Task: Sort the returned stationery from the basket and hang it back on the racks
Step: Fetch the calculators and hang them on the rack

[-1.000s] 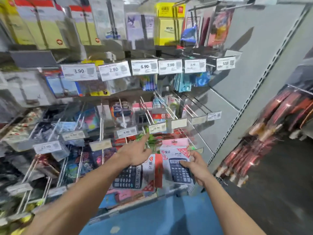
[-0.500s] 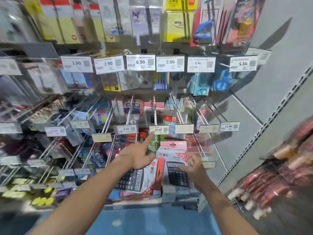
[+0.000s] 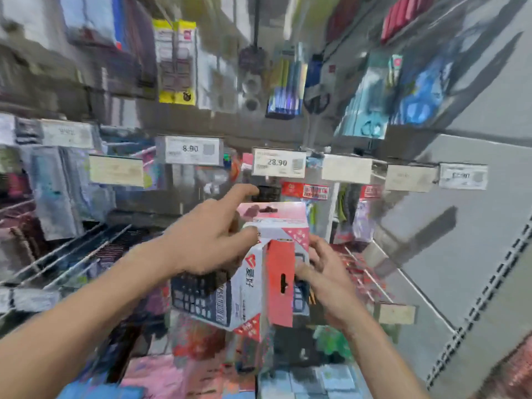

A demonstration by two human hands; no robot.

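Observation:
Two boxed calculators meet in front of the pegboard rack. My left hand (image 3: pixel 211 236) grips the nearer calculator box (image 3: pixel 230 295), white with a red hang tab; its index finger points up toward the 28.90 price tag (image 3: pixel 278 162). My right hand (image 3: pixel 325 272) holds the side of a second calculator box (image 3: pixel 280 223), pink-topped, which stands upright just behind the first. The frame is blurred by motion, so the exact finger placement on the boxes is hard to read.
Wire hooks (image 3: pixel 66 254) stick out at lower left. Packaged stationery hangs above, with price tags such as 8.90 (image 3: pixel 190 149) on the hook ends. A grey pegboard panel (image 3: pixel 475 226) fills the right. More packets lie below the hands.
The view has closed in on the rack and tilted. Both hands rose with the boxes, and the left box has swung so that its red tab faces me.

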